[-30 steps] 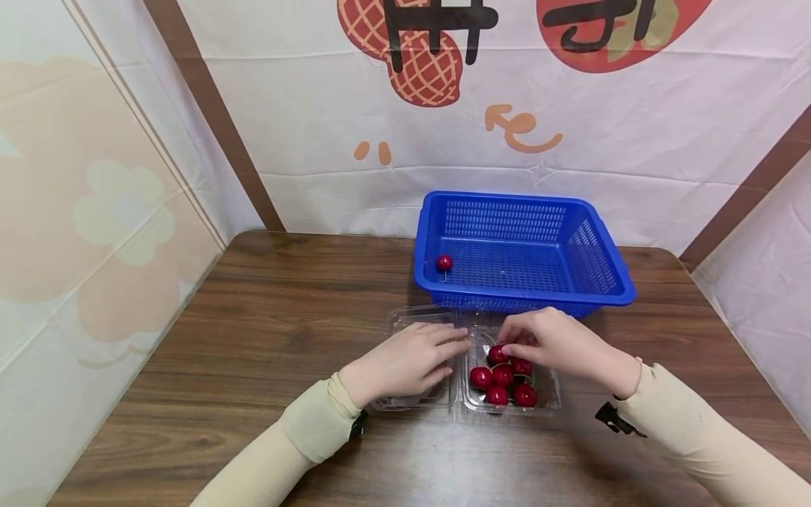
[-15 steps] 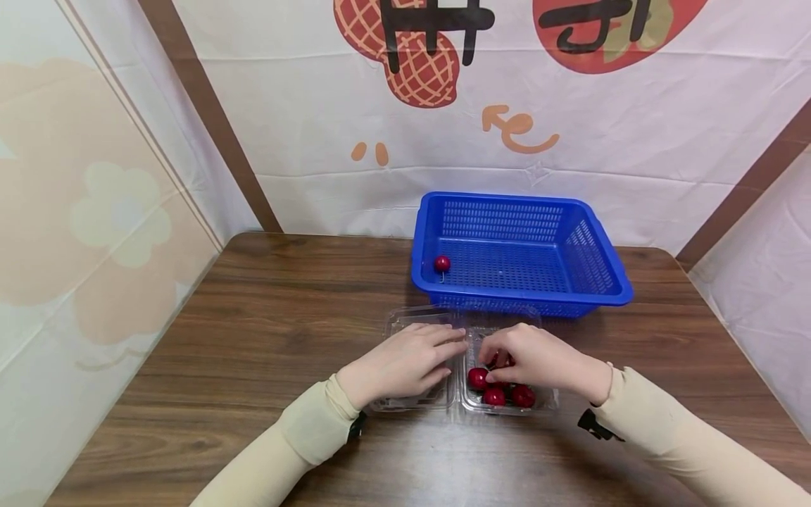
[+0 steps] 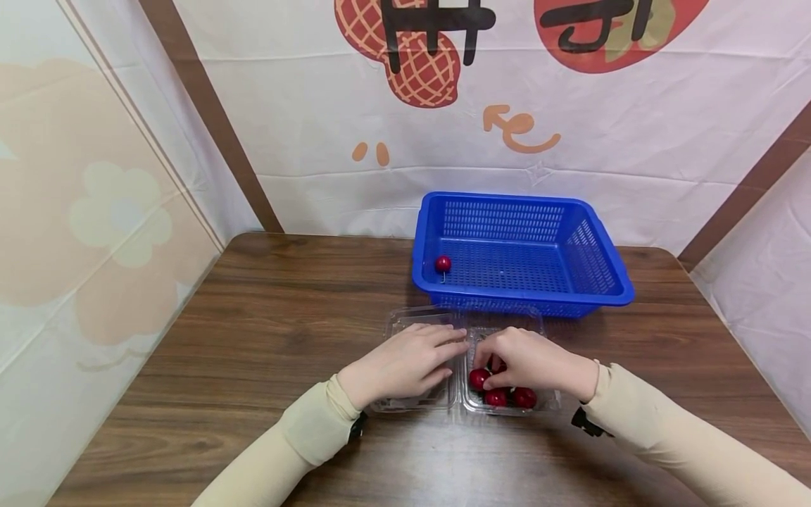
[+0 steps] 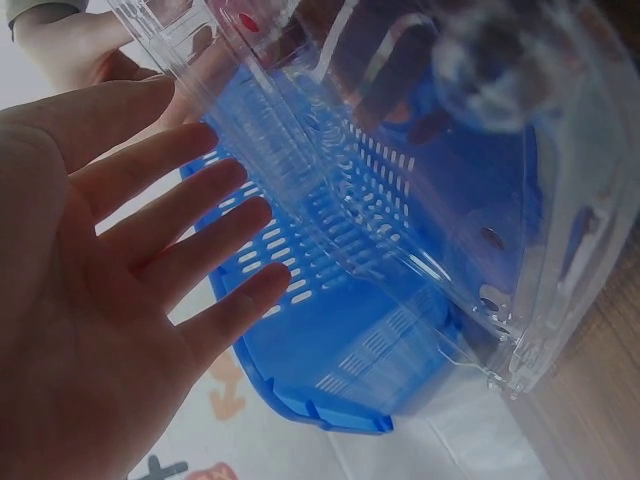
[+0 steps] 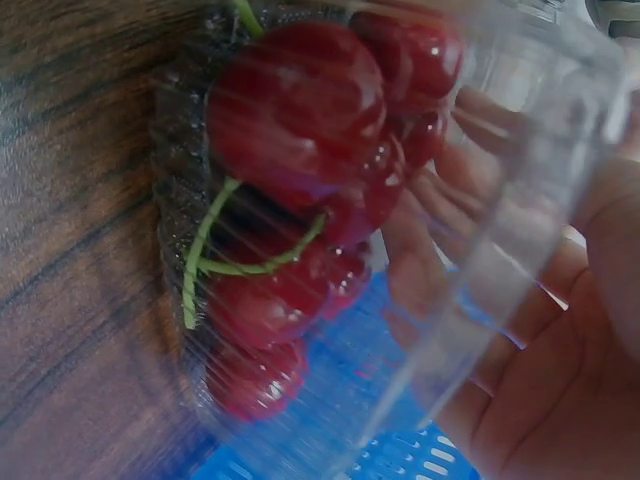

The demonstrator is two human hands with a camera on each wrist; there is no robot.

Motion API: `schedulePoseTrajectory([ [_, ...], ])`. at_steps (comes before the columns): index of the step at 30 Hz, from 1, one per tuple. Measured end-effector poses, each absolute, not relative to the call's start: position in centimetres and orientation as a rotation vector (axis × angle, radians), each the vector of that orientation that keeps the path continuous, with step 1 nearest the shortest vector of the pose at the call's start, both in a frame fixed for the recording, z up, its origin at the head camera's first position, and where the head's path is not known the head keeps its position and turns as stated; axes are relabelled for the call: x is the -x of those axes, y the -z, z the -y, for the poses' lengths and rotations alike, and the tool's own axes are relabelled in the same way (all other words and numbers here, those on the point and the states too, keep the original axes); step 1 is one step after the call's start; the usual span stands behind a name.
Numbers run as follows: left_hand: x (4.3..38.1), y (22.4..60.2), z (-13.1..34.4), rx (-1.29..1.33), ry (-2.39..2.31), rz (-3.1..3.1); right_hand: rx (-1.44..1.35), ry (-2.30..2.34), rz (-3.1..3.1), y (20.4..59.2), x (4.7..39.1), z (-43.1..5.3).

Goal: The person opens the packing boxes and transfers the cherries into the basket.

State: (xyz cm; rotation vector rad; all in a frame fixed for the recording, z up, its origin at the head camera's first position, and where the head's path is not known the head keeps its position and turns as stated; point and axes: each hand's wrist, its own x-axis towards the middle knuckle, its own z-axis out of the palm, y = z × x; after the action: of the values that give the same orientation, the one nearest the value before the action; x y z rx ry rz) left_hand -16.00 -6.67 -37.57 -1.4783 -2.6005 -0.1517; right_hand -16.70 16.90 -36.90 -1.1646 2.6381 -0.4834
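Observation:
A clear plastic clamshell box lies opened flat on the table, its right half holding several red cherries. My right hand reaches into that half, thumb and fingers pinching a cherry near the middle hinge. In the right wrist view, cherries with green stems show through the plastic wall, with the fingers behind them. Over the left half of the box rests my left hand, fingers spread and fairly straight towards the hinge. The left wrist view shows its fingers beside the clear plastic edge.
Behind the box stands a blue perforated basket with one cherry at its left end. The wooden table reaches to a printed fabric backdrop.
My right hand has moved left and towards me inside the box, from the back cherries to those near the hinge. The left hand has stayed in place.

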Motion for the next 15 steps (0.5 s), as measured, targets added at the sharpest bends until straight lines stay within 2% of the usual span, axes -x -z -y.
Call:
schedulePoseTrajectory([
  [15, 16.01, 37.63, 6.68, 1.482, 0.159, 2.595, 1.198, 0.477, -2.605, 37.7, 16.92, -16.52],
])
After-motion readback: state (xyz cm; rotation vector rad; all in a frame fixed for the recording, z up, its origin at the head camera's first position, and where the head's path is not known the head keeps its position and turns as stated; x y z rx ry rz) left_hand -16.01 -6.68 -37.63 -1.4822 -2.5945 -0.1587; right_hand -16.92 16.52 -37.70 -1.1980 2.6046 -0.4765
